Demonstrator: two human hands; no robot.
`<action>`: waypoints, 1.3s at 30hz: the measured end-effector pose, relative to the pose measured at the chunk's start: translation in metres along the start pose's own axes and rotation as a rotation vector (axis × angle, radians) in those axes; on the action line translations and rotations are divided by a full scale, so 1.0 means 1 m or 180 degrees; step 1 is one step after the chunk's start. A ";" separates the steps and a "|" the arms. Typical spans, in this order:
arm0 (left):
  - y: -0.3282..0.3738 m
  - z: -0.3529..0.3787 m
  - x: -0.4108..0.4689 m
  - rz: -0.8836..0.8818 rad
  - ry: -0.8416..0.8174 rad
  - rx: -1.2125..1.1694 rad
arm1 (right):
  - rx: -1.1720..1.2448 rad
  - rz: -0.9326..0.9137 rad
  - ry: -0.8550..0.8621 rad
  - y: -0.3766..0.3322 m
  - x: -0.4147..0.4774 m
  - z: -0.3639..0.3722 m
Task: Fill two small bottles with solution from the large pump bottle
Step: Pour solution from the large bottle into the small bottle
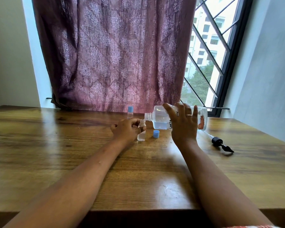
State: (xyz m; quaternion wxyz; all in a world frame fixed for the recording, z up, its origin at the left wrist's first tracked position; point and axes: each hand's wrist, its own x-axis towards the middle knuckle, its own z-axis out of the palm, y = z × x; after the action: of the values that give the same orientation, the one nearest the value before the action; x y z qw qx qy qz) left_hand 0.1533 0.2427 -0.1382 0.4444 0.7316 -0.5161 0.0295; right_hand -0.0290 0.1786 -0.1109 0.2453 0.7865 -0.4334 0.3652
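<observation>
My right hand (pixel 183 124) grips the large clear bottle (pixel 160 118), tipped on its side with its open threaded neck pointing left, right over the mouth of a small clear bottle (pixel 141 134). My left hand (pixel 126 129) holds that small bottle upright on the wooden table (pixel 72 145); a little liquid shows at its bottom. Its blue cap (pixel 156 134) lies just to the right. A second small bottle (pixel 130 112) with a blue cap on stands behind my left hand. The large bottle holds clear liquid pooled low.
The black pump head (pixel 220 143) with its clear tube lies on the table to the right. A purple curtain (pixel 112 55) hangs behind the table, with a barred window (pixel 209 51) at the right. The table's front edge runs near the bottom.
</observation>
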 end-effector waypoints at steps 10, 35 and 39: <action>0.001 0.000 -0.001 0.0003 -0.0004 0.0024 | -0.0012 -0.0006 0.0040 0.000 0.000 0.002; 0.001 -0.001 -0.002 0.0014 0.0033 -0.0120 | 0.0024 0.0113 -0.0026 0.003 0.001 0.006; 0.001 0.000 -0.002 0.0038 0.0049 -0.0060 | 0.0548 0.0603 0.0017 0.002 0.006 0.005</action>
State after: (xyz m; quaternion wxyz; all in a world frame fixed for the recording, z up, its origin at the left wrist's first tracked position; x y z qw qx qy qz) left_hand 0.1518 0.2442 -0.1386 0.4550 0.7241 -0.5173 0.0329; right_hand -0.0263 0.1710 -0.1087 0.1424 0.7593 -0.4721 0.4247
